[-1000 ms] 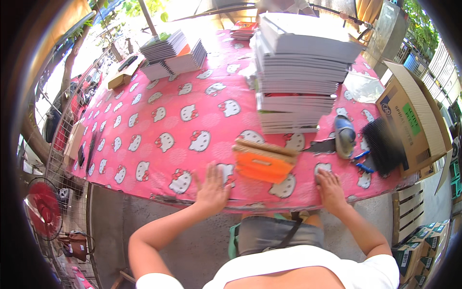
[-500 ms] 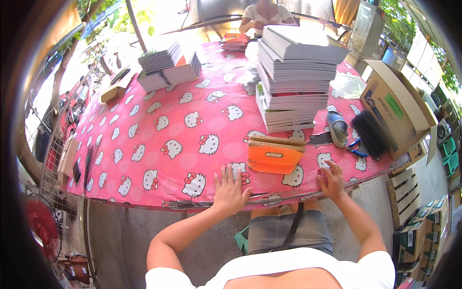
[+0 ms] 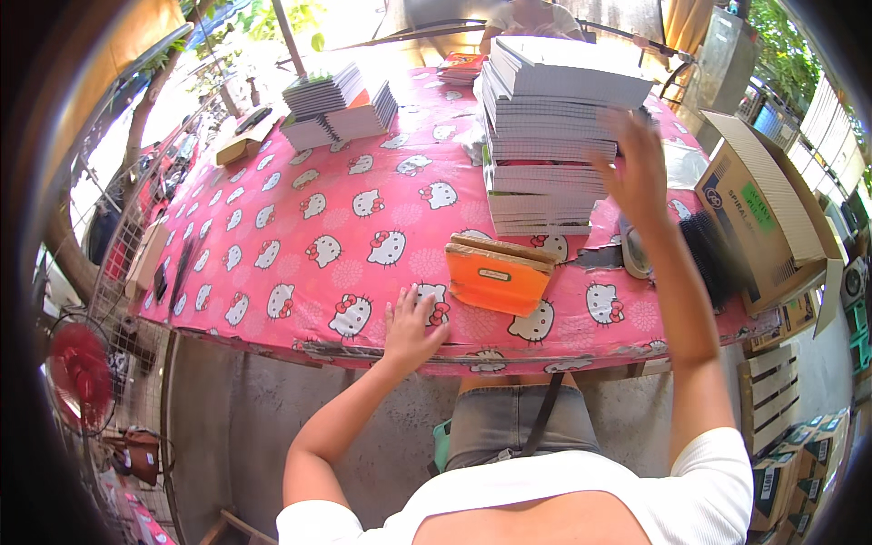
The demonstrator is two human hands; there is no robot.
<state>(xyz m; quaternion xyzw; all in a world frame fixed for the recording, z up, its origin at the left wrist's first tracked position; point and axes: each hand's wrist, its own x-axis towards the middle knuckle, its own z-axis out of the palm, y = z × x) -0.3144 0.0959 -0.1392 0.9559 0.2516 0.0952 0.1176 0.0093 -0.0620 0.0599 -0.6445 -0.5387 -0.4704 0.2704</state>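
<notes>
My left hand [image 3: 413, 329] rests flat on the pink patterned tablecloth [image 3: 350, 272] near the front edge, fingers spread and holding nothing. Just right of it stands an orange-fronted block [image 3: 500, 280] with brown board edges on top; whether it is a box or a stack of covers I cannot tell. My right hand [image 3: 641, 173] is raised, slightly blurred, its fingers apart, in front of the right side of a tall stack of booklets [image 3: 545, 136] with white page edges. Nothing shows in that hand. Its forearm partly covers a grey shoe-shaped thing [image 3: 633, 252] and a bundle of black spiral coils [image 3: 704, 245].
An open cardboard box [image 3: 763, 218] stands at the right edge. More booklets [image 3: 336, 109] are piled at the far left, near a small carton [image 3: 243, 145]. Red-covered booklets [image 3: 461, 65] lie at the back, where another person [image 3: 536, 18] sits. A red fan [image 3: 80, 377] is lower left.
My right hand has lifted off the table's front edge and moved up and forward to the tall stack. My left hand stays flat on the cloth. The whole view has shifted slightly.
</notes>
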